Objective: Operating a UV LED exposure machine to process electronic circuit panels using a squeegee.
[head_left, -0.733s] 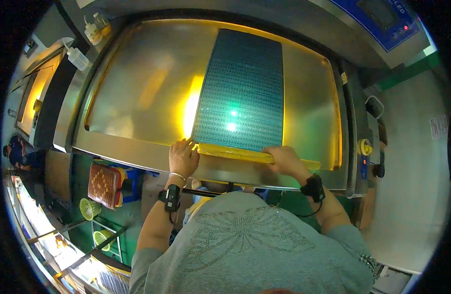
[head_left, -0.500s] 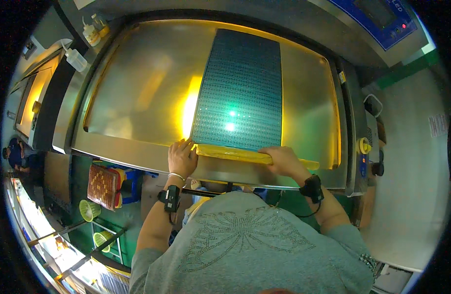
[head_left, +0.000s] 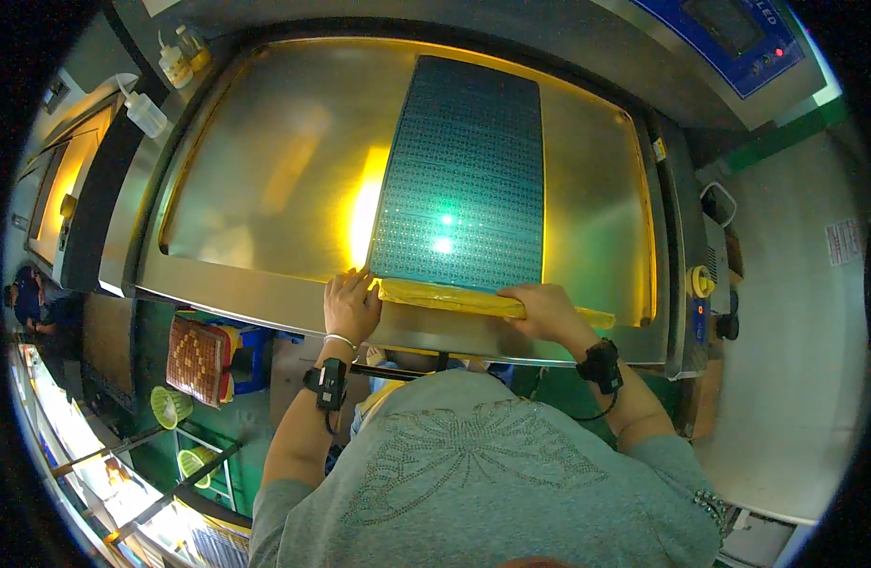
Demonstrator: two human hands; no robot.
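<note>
A long green circuit-board panel (head_left: 464, 161) with a fine repeated pattern lies on a shiny metal bed (head_left: 265, 189), two bright spots reflecting off it. Along its near edge runs a yellow, film-like wrapped strip (head_left: 445, 296). My left hand (head_left: 351, 308) is closed at the panel's near left corner, beside the strip's left end; its fingertips are partly hidden. My right hand (head_left: 546, 312) grips the strip near the panel's near right corner, thumb and fingers pressed on it. The strip's right end shows beyond that hand.
A metal frame surrounds the bed, with a yellow knob (head_left: 702, 282) at right. A blue control panel (head_left: 729, 43) hangs at upper right. Squeeze bottles (head_left: 146, 115) stand at upper left. Below left are a cushioned stool (head_left: 197, 360) and green baskets (head_left: 172, 407). Another person (head_left: 26, 293) is far left.
</note>
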